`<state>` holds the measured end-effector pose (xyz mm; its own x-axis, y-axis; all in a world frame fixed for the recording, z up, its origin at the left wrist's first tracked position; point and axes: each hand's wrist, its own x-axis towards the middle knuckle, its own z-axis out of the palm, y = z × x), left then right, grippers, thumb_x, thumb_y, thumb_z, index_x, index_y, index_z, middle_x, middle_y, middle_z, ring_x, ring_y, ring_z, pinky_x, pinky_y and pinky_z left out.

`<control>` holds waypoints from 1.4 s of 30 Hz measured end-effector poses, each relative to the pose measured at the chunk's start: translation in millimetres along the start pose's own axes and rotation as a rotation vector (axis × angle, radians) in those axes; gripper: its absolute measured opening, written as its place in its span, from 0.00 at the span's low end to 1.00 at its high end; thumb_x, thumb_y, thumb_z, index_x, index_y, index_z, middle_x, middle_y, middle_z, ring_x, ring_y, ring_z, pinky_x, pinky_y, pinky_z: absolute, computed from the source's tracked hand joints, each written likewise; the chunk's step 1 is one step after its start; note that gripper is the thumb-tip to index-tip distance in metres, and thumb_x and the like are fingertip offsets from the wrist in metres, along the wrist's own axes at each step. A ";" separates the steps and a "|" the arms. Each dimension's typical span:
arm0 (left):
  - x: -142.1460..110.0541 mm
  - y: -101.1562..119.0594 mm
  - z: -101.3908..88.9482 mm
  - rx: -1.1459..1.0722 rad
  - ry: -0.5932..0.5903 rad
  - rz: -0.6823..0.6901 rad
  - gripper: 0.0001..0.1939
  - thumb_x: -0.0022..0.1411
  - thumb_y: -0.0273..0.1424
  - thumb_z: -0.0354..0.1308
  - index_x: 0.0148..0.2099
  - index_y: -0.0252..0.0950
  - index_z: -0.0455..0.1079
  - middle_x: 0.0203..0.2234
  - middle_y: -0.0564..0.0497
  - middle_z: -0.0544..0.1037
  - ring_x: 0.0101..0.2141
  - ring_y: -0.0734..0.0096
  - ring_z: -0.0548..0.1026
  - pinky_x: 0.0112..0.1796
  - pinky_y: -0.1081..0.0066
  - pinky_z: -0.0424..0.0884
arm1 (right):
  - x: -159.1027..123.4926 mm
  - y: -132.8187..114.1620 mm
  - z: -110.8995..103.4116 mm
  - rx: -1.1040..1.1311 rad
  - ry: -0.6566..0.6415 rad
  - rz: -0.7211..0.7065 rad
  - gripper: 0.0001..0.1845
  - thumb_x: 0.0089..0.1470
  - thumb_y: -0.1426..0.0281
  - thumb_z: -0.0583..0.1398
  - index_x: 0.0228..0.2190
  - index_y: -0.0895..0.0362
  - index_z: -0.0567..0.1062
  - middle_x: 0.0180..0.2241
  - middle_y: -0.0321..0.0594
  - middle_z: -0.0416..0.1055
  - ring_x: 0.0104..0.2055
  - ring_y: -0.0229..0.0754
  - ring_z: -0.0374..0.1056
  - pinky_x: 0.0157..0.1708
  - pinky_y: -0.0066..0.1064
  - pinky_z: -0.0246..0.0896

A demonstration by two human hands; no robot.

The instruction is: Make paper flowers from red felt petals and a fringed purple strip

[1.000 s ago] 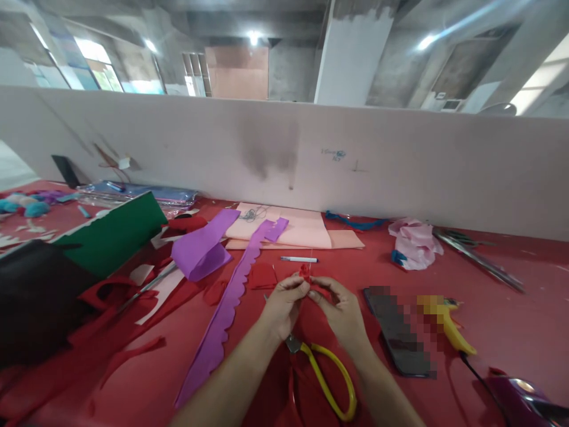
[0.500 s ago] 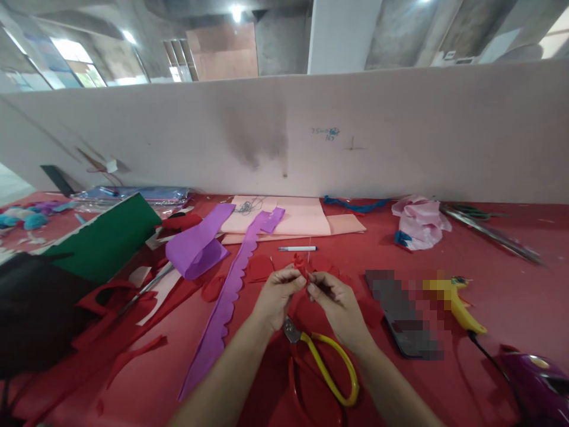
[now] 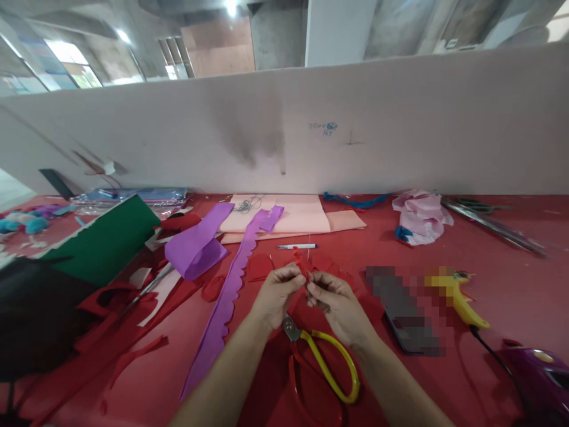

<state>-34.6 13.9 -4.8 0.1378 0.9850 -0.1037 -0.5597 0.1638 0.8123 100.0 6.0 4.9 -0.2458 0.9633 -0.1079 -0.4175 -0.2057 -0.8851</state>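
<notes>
At the middle of the scene, just nearer than the pen [image 3: 297,246], the left hand [image 3: 276,295] pinches a small red piece [image 3: 302,265] between thumb and fingers while the right hand [image 3: 334,302] is closed at its right edge, seemingly pinching it too, probably because so small a piece needs steadying from both sides. The scissors [image 3: 329,365] lie between the forearms with their handles toward the near side, which likely suits a quick grasp, and the glue gun [image 3: 461,301] sits at the right, apart from both hands, perhaps to leave them room.
</notes>
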 end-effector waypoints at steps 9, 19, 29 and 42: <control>-1.2 2.0 2.5 0.196 0.159 0.214 0.06 0.40 0.24 0.69 0.20 0.37 0.75 0.26 0.53 0.69 0.33 0.72 0.67 0.34 0.74 0.62 | -0.7 6.8 -3.9 -0.498 0.114 -0.283 0.04 0.48 0.67 0.65 0.27 0.54 0.77 0.30 0.37 0.75 0.35 0.43 0.69 0.39 0.33 0.62; -5.2 1.0 7.5 0.331 0.074 0.317 0.02 0.50 0.27 0.65 0.28 0.39 0.79 0.33 0.51 0.69 0.37 0.70 0.68 0.39 0.74 0.64 | 1.6 7.7 -7.3 -0.462 0.080 -0.286 0.05 0.50 0.65 0.63 0.28 0.53 0.76 0.31 0.38 0.73 0.36 0.43 0.67 0.40 0.33 0.61; -0.5 1.5 -0.7 0.402 0.446 0.319 0.14 0.51 0.30 0.65 0.42 0.40 0.78 0.31 0.52 0.76 0.31 0.72 0.70 0.37 0.73 0.64 | 12.2 6.5 -23.8 -0.418 0.414 -0.317 0.13 0.49 0.59 0.62 0.33 0.55 0.75 0.33 0.38 0.74 0.35 0.43 0.67 0.38 0.33 0.63; 4.2 7.5 -11.4 0.259 0.544 0.272 0.17 0.46 0.36 0.68 0.40 0.39 0.77 0.27 0.53 0.74 0.28 0.73 0.66 0.30 0.75 0.62 | 121.2 -61.1 -124.3 -1.194 0.338 -0.385 0.09 0.57 0.66 0.59 0.35 0.59 0.74 0.34 0.39 0.73 0.37 0.42 0.70 0.40 0.39 0.66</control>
<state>-47.5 19.9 -5.7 -0.4513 0.8873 -0.0952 -0.2920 -0.0460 0.9553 204.5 156.8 -10.4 0.0192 0.9572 0.2889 0.6639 0.2038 -0.7195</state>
